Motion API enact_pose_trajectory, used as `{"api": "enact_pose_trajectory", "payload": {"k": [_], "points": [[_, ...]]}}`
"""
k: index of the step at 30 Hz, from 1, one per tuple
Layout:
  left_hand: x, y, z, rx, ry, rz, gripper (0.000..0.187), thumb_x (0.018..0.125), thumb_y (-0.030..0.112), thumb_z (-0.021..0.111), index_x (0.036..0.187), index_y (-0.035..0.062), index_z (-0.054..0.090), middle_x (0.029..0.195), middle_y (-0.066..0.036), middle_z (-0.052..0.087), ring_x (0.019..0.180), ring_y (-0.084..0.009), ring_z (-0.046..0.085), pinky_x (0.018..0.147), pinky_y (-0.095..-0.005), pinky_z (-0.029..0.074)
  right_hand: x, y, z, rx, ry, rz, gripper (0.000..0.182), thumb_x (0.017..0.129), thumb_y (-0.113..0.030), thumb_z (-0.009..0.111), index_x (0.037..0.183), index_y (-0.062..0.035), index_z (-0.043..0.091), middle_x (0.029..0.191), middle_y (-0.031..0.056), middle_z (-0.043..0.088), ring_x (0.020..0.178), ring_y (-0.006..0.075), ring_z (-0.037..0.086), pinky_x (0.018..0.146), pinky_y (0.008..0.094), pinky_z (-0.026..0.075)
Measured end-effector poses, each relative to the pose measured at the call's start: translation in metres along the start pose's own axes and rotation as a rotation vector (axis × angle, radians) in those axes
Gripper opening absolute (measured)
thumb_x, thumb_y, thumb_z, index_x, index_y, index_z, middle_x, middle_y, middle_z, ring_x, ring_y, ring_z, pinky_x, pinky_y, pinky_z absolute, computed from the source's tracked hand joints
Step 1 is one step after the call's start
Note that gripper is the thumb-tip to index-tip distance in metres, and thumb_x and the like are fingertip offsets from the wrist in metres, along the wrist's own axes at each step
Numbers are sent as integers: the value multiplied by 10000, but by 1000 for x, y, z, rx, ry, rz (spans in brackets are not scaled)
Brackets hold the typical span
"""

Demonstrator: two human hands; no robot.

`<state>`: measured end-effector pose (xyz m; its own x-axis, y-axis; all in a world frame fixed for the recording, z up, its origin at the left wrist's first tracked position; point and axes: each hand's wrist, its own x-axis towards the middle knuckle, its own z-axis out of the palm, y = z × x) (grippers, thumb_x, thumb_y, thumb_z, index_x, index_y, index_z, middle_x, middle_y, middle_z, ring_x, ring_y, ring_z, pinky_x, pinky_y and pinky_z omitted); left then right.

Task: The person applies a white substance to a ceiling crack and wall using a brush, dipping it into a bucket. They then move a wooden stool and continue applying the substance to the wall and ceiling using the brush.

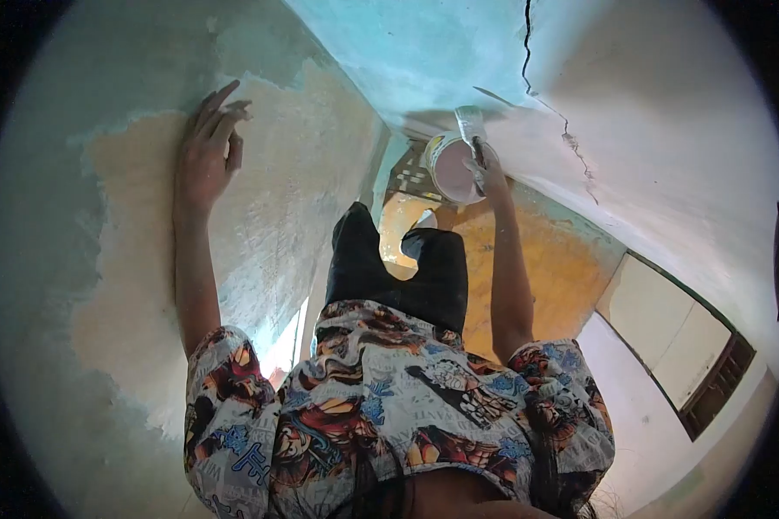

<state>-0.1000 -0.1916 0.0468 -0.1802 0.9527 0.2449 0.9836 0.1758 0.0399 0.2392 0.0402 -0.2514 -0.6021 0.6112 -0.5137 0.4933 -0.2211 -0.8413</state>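
Note:
My left hand (206,164) lies along the patchy wall on the left, fingers apart and slightly bent. Nothing is held in it, and pale smears show around its fingertips. In my right hand (491,176) is a paintbrush (470,124), its wide, whitish bristles pointing away from me. A round bucket (453,166) of pinkish-grey paint sits right at the fingers of that hand, with the brush overlapping its rim. Whether those fingers also grip the bucket's rim, I cannot tell.
The left wall (268,182) has a large beige patch amid faded green. A dark crack (566,138) runs down the pale wall at right. Below are an orange-yellow surface (541,264) and a slatted wooden piece (414,177). A dark-framed opening (666,324) stands at far right.

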Motion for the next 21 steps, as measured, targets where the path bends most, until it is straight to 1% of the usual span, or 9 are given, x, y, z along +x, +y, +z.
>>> {"api": "enact_pose_trajectory", "payload": {"k": [4, 7, 10, 12, 14, 16, 17, 18, 21], "points": [[-7, 3, -3, -62, 93, -43, 329, 718, -105, 501, 990, 63, 579, 1185, -79, 563, 979, -263, 584, 809, -336, 492, 29, 35, 11, -57, 38, -229, 364, 806, -89, 629, 1140, -14, 504, 762, -37, 451, 543, 50, 418, 464, 205, 352], [-6, 12, -16, 19, 215, 58, 306, 708, -118, 486, 952, 36, 586, 1126, -86, 596, 974, -262, 602, 768, -341, 503, 38, 34, 10, -149, 48, -220, 266, 805, -61, 627, 1046, -28, 522, 749, -39, 492, 581, 68, 473, 481, 215, 379], [2, 17, -47, 113, 355, 134, 283, 700, -124, 464, 917, 8, 591, 1047, -104, 628, 1031, -237, 591, 754, -338, 504, 48, 42, 24, -81, 138, -263, 443, 738, -274, 740, 1072, -41, 566, 744, 39, 547, 624, 142, 515, 567, 309, 428], [19, 16, -76, 155, 464, 99, 232, 721, -94, 443, 855, -6, 611, 969, -110, 654, 1006, -239, 611, 697, -308, 512, 50, 29, 36, -86, 153, -532, 431, 753, -206, 709, 1115, -44, 540, 777, 47, 559, 658, 140, 522, 574, 300, 421], [19, 15, -85, 231, 598, 69, 228, 739, -68, 436, 847, -1, 626, 962, -105, 662, 947, -243, 637, 663, -288, 514, 83, 53, 47, -6, 197, -972, 353, 790, -125, 666, 1102, -34, 526, 700, -8, 517, 568, 83, 489, 480, 253, 391], [14, 25, -99, 293, 667, 34, 232, 756, -44, 432, 854, 0, 637, 952, -99, 669, 893, -232, 650, 640, -273, 510, 75, 68, 49, -185, -9, -230, 375, 778, -169, 692, 1093, -21, 549, 686, 6, 540, 571, 87, 497, 488, 265, 389], [11, 30, -106, 325, 699, 22, 234, 764, -33, 430, 857, 1, 643, 946, -95, 672, 866, -226, 657, 629, -265, 508, 67, 60, 53, -231, -9, -274, 298, 763, -228, 691, 942, -15, 584, 718, 82, 578, 646, 175, 547, 574, 327, 417], [41, 16, -141, 306, 722, 60, 237, 770, -26, 432, 869, 3, 645, 949, -94, 673, 857, -216, 657, 634, -264, 508, 59, 14, 53, -266, -6, -300, 291, 749, -288, 691, 792, -9, 618, 750, 158, 615, 721, 263, 597, 660, 389, 445], [50, 14, -156, 293, 770, 124, 235, 791, 0, 445, 903, 9, 651, 964, -102, 673, 828, -198, 658, 656, -260, 506, 49, 19, 61, -187, -5, -198, 366, 760, -354, 678, 748, 4, 604, 652, 151, 602, 636, 278, 589, 623, 403, 443]]}}
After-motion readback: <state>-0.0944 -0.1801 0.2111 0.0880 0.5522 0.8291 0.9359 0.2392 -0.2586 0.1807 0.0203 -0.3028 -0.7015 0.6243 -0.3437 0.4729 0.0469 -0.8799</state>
